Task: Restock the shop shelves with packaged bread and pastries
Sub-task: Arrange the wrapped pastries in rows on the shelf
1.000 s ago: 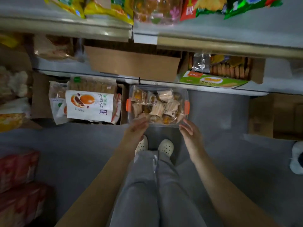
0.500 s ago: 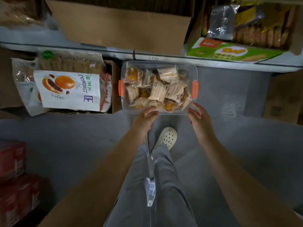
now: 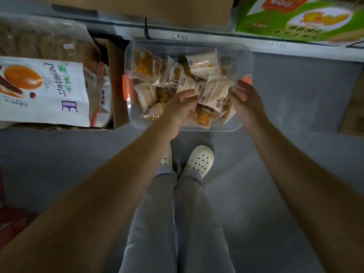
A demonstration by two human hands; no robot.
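on the floor (image 3: 295,154) by the shelf (image 3: 216,39): clear box (image 3: 242,56) full of wrapped pastries (image 3: 146,66).
handling: i think light, stiff box, soft squashy packs; i'd lift by the orange clips (image 3: 126,89).
look: see-through, shiny packs piled up.
left hand (image 3: 181,107): open, over the packs.
right hand (image 3: 248,103): open, at the box's right edge.

A grey floor (image 3: 295,119) fills most of the view. White perforated clogs (image 3: 201,161) stand on it, below grey trousers (image 3: 177,223). Blurred red cartons (image 3: 11,223) sit at the left edge, and a brown cardboard box (image 3: 354,107) sits at the right edge.
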